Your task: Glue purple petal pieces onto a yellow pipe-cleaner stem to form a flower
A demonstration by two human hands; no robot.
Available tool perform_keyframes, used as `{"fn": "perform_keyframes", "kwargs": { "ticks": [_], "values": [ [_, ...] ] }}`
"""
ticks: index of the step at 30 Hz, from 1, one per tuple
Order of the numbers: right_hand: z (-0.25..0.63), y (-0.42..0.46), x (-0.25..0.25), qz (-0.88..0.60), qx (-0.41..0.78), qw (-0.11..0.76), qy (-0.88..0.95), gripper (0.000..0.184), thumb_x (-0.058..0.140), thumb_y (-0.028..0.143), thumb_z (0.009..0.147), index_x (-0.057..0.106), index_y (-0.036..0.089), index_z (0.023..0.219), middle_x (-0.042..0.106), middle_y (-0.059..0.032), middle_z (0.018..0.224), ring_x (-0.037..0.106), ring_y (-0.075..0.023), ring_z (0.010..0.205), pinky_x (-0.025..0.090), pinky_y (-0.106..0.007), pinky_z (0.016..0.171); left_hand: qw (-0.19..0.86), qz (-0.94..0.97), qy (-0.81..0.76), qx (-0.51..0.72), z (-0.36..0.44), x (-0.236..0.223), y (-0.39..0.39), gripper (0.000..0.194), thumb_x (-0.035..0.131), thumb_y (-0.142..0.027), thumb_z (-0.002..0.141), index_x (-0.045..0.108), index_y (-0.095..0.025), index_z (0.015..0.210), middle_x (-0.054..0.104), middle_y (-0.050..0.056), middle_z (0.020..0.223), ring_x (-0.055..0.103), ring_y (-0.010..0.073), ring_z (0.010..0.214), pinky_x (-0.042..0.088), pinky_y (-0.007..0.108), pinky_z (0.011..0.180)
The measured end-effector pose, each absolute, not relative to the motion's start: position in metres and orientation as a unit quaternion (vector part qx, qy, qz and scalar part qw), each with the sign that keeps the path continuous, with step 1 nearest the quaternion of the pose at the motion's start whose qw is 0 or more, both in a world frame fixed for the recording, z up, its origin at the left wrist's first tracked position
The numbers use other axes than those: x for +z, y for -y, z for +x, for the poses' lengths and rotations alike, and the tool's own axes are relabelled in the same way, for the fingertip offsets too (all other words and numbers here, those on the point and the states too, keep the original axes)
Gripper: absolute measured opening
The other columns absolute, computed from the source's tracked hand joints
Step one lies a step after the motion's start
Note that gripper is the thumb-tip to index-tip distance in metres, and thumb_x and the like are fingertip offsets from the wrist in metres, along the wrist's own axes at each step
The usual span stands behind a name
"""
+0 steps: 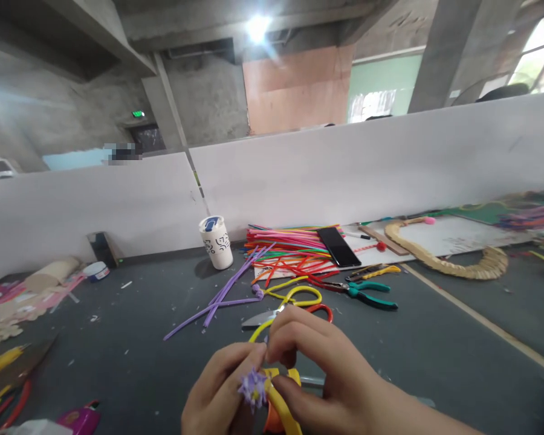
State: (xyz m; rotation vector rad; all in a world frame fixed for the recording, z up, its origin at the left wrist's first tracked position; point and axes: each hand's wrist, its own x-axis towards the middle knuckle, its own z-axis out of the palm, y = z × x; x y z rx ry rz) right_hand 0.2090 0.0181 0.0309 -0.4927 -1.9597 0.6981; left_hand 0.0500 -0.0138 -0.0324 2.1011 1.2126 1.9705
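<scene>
In the lower middle, my left hand (224,386) is closed around a small spiky purple flower (252,388) with a yellow centre, apparently of fuzzy craft stem. My right hand (320,356) meets it from the right with curled fingers. Its fingertips touch the left fingers; whatever they pinch is hidden. Under and between the hands shows a yellow and orange tool (284,414), partly covered, its kind unclear. Just beyond my hands lie scissors (260,319) with yellow handles, and purple pipe cleaners (226,296).
Behind stand a white cup (216,244) and a pile of coloured pipe cleaners (281,244) with a phone (339,246) on it. Teal-handled pliers (374,293) and a curved tan craft piece (444,263) lie right. A magenta object (79,418) sits front left. A white partition (299,175) borders the table.
</scene>
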Motion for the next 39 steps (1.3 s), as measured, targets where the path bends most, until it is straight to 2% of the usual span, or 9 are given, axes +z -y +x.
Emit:
{"fn": "perform_keyframes", "kwargs": {
  "ticks": [4, 10, 19, 21, 24, 26, 32, 36, 39],
  "values": [
    [0.206, -0.018, 0.025, -0.191, 0.287, 0.484, 0.804, 0.018, 0.056, 0.002, 0.079, 0.060, 0.018, 0.086, 0.063, -0.0024, 0.085, 0.057, -0.0115, 0.073, 0.049, -0.020, 0.064, -0.035, 0.651, -0.414, 0.635, 0.049, -0.034, 0.013, 0.022, 0.060, -0.033, 0.092, 0.075, -0.032, 0.108, 0.072, 0.003, 0.097, 0.069, 0.0169, 0.075, 0.055, 0.025, 0.066],
    [0.198, -0.021, 0.011, -0.231, 0.409, 0.437, 0.767, 0.014, 0.057, 0.010, 0.079, 0.064, 0.019, 0.087, 0.067, -0.0019, 0.085, 0.057, -0.0112, 0.067, 0.047, -0.020, 0.059, 0.019, 0.599, -0.506, 0.621, 0.040, -0.035, 0.016, 0.028, 0.072, -0.048, 0.079, 0.075, -0.028, 0.098, 0.058, -0.002, 0.064, 0.050, 0.0129, 0.042, 0.043, 0.024, 0.035],
    [0.200, -0.026, 0.013, -0.240, 0.432, 0.456, 0.741, 0.010, 0.059, 0.016, 0.082, 0.063, 0.018, 0.072, 0.060, 0.0007, 0.072, 0.053, -0.0121, 0.066, 0.042, -0.022, 0.061, -0.047, 0.630, -0.395, 0.667, 0.062, -0.029, 0.011, 0.023, 0.061, -0.036, 0.090, 0.071, -0.027, 0.109, 0.063, 0.004, 0.092, 0.062, 0.0180, 0.075, 0.047, 0.026, 0.057],
    [0.205, -0.028, 0.016, -0.254, 0.416, 0.469, 0.736, 0.010, 0.058, 0.018, 0.084, 0.063, 0.018, 0.075, 0.060, 0.0008, 0.072, 0.052, -0.0119, 0.065, 0.042, -0.022, 0.059, -0.031, 0.620, -0.381, 0.685, 0.059, -0.027, 0.009, 0.010, 0.061, -0.029, 0.090, 0.069, -0.024, 0.091, 0.062, 0.002, 0.084, 0.059, 0.0169, 0.069, 0.044, 0.026, 0.054],
    [0.211, -0.033, 0.022, -0.259, 0.388, 0.479, 0.743, 0.010, 0.057, 0.018, 0.085, 0.063, 0.018, 0.078, 0.061, 0.0004, 0.072, 0.052, -0.0117, 0.064, 0.041, -0.021, 0.058, 0.027, 0.613, -0.439, 0.657, 0.049, -0.027, 0.004, 0.034, 0.057, -0.015, 0.088, 0.045, -0.022, 0.058, 0.047, -0.004, 0.063, 0.042, 0.0113, 0.051, 0.033, 0.024, 0.047],
    [0.215, -0.036, 0.025, -0.260, 0.364, 0.484, 0.752, 0.010, 0.056, 0.018, 0.087, 0.063, 0.018, 0.079, 0.062, -0.0002, 0.073, 0.053, -0.0120, 0.065, 0.041, -0.022, 0.058, 0.080, 0.608, -0.511, 0.602, 0.041, -0.028, -0.001, 0.040, 0.050, -0.017, 0.091, 0.036, -0.022, 0.053, 0.034, -0.006, 0.057, 0.038, 0.0115, 0.048, 0.032, 0.024, 0.047],
    [0.221, -0.040, 0.027, -0.264, 0.372, 0.486, 0.746, 0.006, 0.058, 0.022, 0.083, 0.062, 0.019, 0.079, 0.061, -0.0016, 0.077, 0.049, -0.0143, 0.069, 0.040, -0.027, 0.062, 0.154, 0.614, -0.525, 0.569, 0.036, -0.027, -0.018, 0.038, 0.051, -0.030, 0.093, 0.051, -0.022, 0.056, 0.048, -0.006, 0.054, 0.047, 0.0128, 0.048, 0.040, 0.023, 0.050],
    [0.217, -0.040, 0.026, -0.303, 0.497, 0.443, 0.682, 0.008, 0.063, 0.026, 0.075, 0.059, 0.019, 0.075, 0.056, 0.0026, 0.066, 0.043, -0.0106, 0.058, 0.035, -0.023, 0.054, 0.166, 0.621, -0.498, 0.582, 0.042, -0.027, -0.018, 0.013, 0.065, -0.034, 0.083, 0.071, -0.023, 0.085, 0.068, 0.002, 0.089, 0.065, 0.0190, 0.078, 0.051, 0.026, 0.067],
    [0.213, -0.043, 0.024, -0.315, 0.600, 0.391, 0.622, 0.014, 0.063, 0.029, 0.070, 0.057, 0.018, 0.073, 0.056, 0.0042, 0.060, 0.039, -0.0067, 0.047, 0.032, -0.019, 0.045, 0.220, 0.611, -0.479, 0.591, 0.047, -0.032, -0.014, 0.028, 0.062, -0.041, 0.085, 0.070, -0.023, 0.065, 0.067, 0.002, 0.081, 0.063, 0.0193, 0.075, 0.049, 0.027, 0.068]
  ]
}}
